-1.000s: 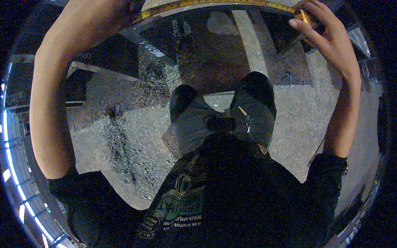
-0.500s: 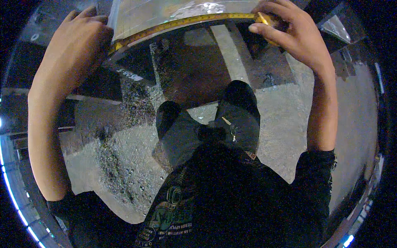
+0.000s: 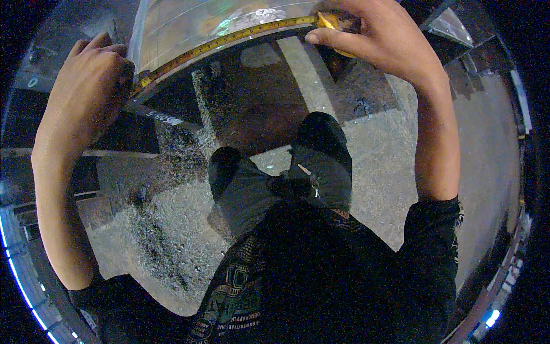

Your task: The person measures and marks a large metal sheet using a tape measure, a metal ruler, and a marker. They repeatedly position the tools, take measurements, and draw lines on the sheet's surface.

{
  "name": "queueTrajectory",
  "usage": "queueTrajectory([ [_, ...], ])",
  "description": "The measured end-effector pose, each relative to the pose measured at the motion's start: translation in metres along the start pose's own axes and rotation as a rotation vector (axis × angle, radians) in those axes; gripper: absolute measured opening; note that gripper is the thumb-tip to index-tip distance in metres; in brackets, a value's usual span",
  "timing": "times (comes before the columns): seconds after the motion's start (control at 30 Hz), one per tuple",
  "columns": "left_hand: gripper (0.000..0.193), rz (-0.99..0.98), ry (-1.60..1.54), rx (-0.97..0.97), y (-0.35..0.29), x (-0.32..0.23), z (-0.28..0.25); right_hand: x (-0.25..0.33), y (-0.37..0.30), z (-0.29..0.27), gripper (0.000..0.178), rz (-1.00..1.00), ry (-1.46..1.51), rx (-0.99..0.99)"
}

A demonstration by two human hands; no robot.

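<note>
A yellow tape measure (image 3: 229,39) is drawn out along the near edge of a shiny metal plate (image 3: 189,26) at the top of the view. My left hand (image 3: 91,86) is closed at the tape's left end, by the plate's corner; its fingertips are hidden behind the hand. At the other end my right hand (image 3: 366,34) grips the tape's yellow case, thumb stretched along the near side. The case is mostly covered by my fingers. Between the hands the blade lies along the plate's rim.
Below the plate's edge are dark steel parts and a pale bar (image 3: 306,74). My knees (image 3: 281,166) are bent close to these parts. Rough grey ground (image 3: 166,246) with dark grit spreads around me. Another metal piece (image 3: 452,28) stands at the upper right.
The plate, tape and both hands sit farther left in view, the left end lower. Both hands keep their hold on the tape measure, which stays stretched along the edge.
</note>
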State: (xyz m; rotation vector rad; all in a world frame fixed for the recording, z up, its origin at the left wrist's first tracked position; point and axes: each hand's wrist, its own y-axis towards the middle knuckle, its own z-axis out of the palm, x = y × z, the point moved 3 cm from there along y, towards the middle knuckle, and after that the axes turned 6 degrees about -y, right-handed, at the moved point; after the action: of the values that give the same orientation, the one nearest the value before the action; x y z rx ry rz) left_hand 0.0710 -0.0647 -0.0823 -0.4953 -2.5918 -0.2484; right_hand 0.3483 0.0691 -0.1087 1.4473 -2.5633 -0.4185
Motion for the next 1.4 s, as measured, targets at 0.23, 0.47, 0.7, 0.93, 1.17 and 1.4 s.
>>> queueTrajectory([
  [0.23,0.005,-0.039,0.040,0.037,-0.006,0.007,-0.015,0.004,0.005,-0.001,0.046,-0.032,0.026,-0.038],
  [0.47,0.006,-0.005,0.020,0.001,-0.002,0.006,0.000,0.012,0.002,-0.009,0.045,-0.029,-0.022,-0.003],
  [0.7,0.018,-0.102,-0.138,-0.270,0.017,-0.009,-0.030,0.009,0.013,-0.026,0.043,-0.037,-0.020,-0.057],
  [0.93,0.016,-0.052,-0.257,0.162,0.109,0.071,-0.002,0.032,0.082,-0.033,0.039,0.061,0.007,0.023],
  [1.17,0.039,-0.214,-0.060,0.605,0.114,0.106,0.070,0.005,0.101,-0.014,0.037,0.262,-0.203,0.247],
  [1.4,0.041,-0.340,0.043,0.687,0.089,0.091,0.035,0.009,0.108,-0.009,0.043,0.164,0.001,0.206],
])
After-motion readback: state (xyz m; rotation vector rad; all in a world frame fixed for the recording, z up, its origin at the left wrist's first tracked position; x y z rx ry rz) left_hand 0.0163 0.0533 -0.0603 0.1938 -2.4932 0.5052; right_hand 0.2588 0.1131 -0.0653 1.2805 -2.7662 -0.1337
